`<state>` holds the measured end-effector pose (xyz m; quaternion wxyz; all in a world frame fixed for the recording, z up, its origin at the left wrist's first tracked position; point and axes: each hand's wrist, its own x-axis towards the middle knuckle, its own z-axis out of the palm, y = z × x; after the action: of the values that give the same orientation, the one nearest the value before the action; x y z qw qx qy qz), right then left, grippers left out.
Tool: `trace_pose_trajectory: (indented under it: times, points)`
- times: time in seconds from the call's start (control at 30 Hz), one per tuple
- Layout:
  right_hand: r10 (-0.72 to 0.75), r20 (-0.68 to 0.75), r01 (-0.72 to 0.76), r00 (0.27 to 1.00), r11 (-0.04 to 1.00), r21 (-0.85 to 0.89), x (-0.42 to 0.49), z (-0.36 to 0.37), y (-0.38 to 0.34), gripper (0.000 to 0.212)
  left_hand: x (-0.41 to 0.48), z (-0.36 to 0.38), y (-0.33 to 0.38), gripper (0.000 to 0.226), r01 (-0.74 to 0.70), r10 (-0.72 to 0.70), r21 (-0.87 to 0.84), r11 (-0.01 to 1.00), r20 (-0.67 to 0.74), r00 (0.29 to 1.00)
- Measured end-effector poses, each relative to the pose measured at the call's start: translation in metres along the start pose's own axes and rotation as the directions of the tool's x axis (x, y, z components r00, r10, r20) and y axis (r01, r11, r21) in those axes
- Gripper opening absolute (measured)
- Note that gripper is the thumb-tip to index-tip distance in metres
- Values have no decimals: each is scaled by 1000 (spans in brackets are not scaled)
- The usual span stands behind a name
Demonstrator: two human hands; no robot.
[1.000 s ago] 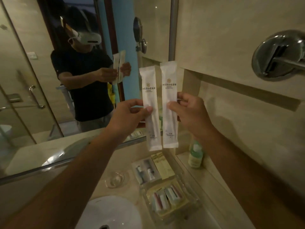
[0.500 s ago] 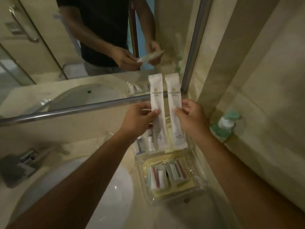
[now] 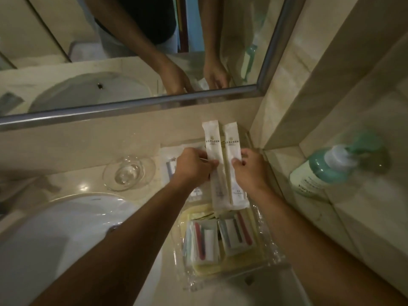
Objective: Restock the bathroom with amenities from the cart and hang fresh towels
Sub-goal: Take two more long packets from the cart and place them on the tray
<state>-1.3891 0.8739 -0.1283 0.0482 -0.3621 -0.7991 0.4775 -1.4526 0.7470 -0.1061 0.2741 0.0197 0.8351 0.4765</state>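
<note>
— Over the clear tray [image 3: 273, 250] by the sink [image 3: 66, 228], where are the two white packets?
— Side by side: left packet [image 3: 213, 155] pinched by the left hand [image 3: 192, 166], right packet [image 3: 233, 160] pinched by the right hand [image 3: 250, 171].

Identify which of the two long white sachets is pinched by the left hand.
The left hand pinches the left white sachet, the one on the sink side. The other sachet, on the wall side, is held by the right hand.
</note>
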Motion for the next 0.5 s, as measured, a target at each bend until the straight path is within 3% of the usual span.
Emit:
trace_pose_trajectory:
  times: [0.5]
  points:
    - [-96, -34, 89, 995, 982, -170, -1, 5, 8, 19, 5, 25, -5, 23, -59, 95, 234, 971, -148, 984]
